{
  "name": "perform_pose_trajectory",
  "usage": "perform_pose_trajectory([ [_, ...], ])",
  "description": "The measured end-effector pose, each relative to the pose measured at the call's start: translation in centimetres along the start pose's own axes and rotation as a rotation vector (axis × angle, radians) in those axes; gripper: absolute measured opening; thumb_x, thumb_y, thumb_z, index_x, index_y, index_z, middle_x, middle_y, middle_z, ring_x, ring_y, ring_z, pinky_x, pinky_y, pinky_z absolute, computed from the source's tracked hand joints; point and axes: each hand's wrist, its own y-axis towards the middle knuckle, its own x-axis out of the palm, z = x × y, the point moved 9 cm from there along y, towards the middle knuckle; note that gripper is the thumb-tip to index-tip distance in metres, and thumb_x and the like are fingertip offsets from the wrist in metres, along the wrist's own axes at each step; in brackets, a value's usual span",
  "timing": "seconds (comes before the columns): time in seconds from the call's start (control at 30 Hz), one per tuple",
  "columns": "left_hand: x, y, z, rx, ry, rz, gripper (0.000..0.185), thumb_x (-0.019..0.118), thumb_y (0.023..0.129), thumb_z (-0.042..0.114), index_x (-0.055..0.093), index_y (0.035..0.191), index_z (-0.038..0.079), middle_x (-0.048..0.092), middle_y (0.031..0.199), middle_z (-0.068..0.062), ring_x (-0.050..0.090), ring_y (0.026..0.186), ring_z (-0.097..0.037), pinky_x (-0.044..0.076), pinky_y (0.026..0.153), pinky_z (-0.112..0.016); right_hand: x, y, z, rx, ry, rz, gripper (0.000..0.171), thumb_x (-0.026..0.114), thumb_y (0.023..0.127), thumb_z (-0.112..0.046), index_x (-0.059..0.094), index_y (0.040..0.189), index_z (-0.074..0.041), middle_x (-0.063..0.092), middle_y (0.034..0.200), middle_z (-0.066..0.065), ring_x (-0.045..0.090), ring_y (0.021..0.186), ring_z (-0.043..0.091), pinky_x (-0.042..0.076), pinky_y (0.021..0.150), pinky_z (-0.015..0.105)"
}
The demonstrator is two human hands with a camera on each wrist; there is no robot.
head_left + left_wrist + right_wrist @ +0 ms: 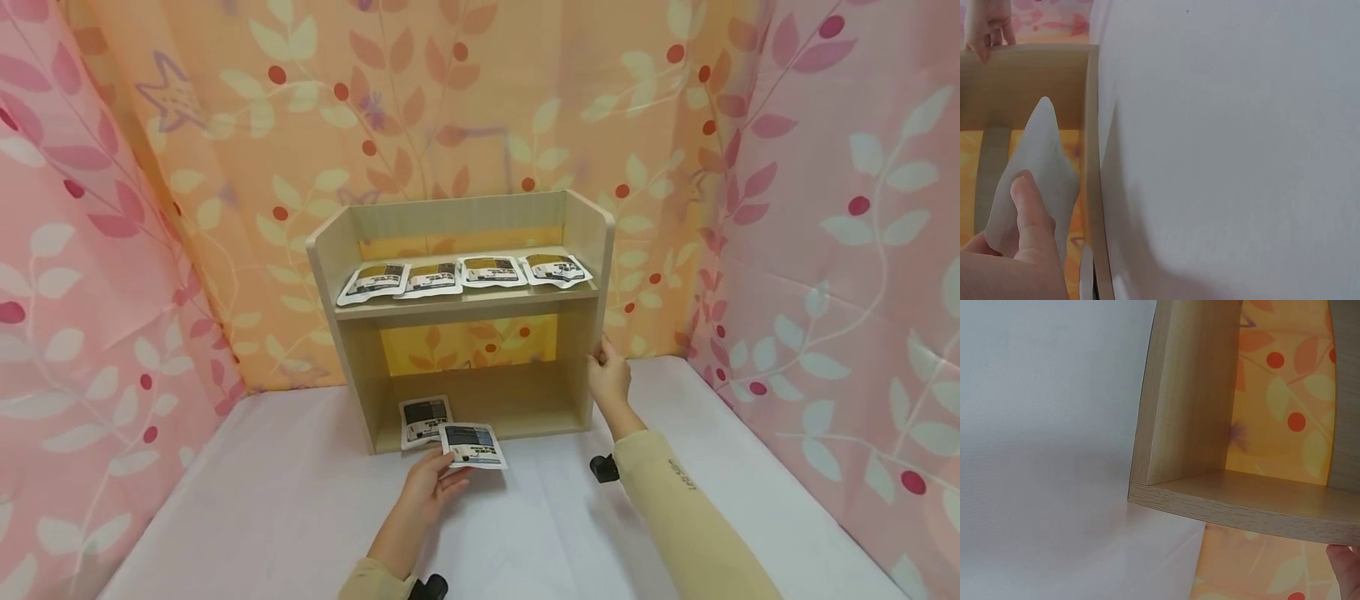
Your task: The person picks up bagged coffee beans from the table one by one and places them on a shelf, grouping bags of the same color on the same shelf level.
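Your left hand (429,490) pinches the pouch (472,446) at its near edge, thumb on top, fingers curled below. The pouch stretches away from your fingertips, its long axis toward the lower opening of the shelf (360,367), beside a second pouch (424,421) already lying there. Your right hand (609,377) rests on the shelf's right side panel, fingers straight and together.

Four flat foil pouches (465,275) are laid in a row on the upper board of the two-tier wooden shelf (461,312); a fifth pouch (424,419) lies on its bottom board.
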Motion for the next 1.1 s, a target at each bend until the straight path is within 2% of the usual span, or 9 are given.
perform_pose_trajectory([
  [0.2, 0.7, 0.6, -0.9, -0.021, -0.018, 0.006, 0.054, 0.041, 0.102, 0.005, 0.017, 0.145, -0.016, 0.062, 0.115, -0.023, 0.068, 0.087, -0.021, 0.054, 0.073, -0.026, 0.0, 0.1, -0.2, -0.008, -0.001, 0.002, 0.049, 0.059, 0.086, 0.004, 0.056, 0.134, -0.004, 0.067, 0.102, 0.027, 0.063, 0.094, 0.042, 0.046, 0.083, 0.053],
  [0.47, 1.6, 1.7, -1.8, -0.028, -0.101, -0.029, 0.049, 0.042, 0.099, -0.002, 0.022, 0.140, -0.018, 0.066, 0.093, -0.008, 0.067, 0.091, -0.020, 0.054, 0.075, -0.026, 0.2, 0.2, 0.1, 0.021, 0.002, -0.019, 0.048, 0.059, 0.087, 0.003, 0.056, 0.135, -0.004, 0.065, 0.108, 0.026, 0.063, 0.102, 0.041, 0.046, 0.088, 0.052],
  [0.7, 1.5, 2.0, -2.0, -0.058, -0.159, 0.039, 0.041, 0.046, 0.096, -0.007, 0.032, 0.131, -0.022, 0.063, 0.093, -0.016, 0.066, 0.086, -0.020, 0.052, 0.086, -0.031, 0.1, 0.3, 0.2, 0.026, -0.009, -0.020, 0.047, 0.058, 0.088, 0.003, 0.057, 0.134, -0.004, 0.066, 0.106, 0.026, 0.063, 0.099, 0.041, 0.047, 0.085, 0.051],
  [0.87, 1.5, 2.3, -1.8, -0.045, -0.187, 0.060, 0.039, 0.044, 0.093, -0.014, 0.032, 0.128, -0.026, 0.055, 0.099, -0.020, 0.063, 0.084, -0.019, 0.047, 0.094, -0.033, 0.0, 0.3, -0.2, -0.003, -0.004, -0.015, 0.044, 0.058, 0.088, 0.005, 0.058, 0.131, -0.002, 0.067, 0.102, 0.027, 0.064, 0.093, 0.040, 0.049, 0.080, 0.051],
  [0.97, 1.3, 2.5, -1.7, -0.050, -0.161, 0.090, 0.039, 0.045, 0.092, -0.016, 0.033, 0.128, -0.027, 0.057, 0.096, -0.019, 0.063, 0.082, -0.018, 0.049, 0.091, -0.031, 0.1, 0.2, 0.0, 0.002, -0.005, -0.018, 0.046, 0.058, 0.088, 0.005, 0.057, 0.133, -0.003, 0.067, 0.102, 0.027, 0.064, 0.092, 0.040, 0.049, 0.080, 0.051],
  [1.1, 1.0, 2.8, -1.7, -0.075, -0.135, 0.135, 0.040, 0.048, 0.092, -0.014, 0.036, 0.129, -0.026, 0.061, 0.086, -0.015, 0.065, 0.079, -0.017, 0.053, 0.082, -0.027, 0.2, 0.1, 0.2, 0.021, -0.003, -0.026, 0.048, 0.058, 0.088, 0.003, 0.056, 0.135, -0.004, 0.067, 0.104, 0.027, 0.064, 0.095, 0.040, 0.048, 0.082, 0.051],
])
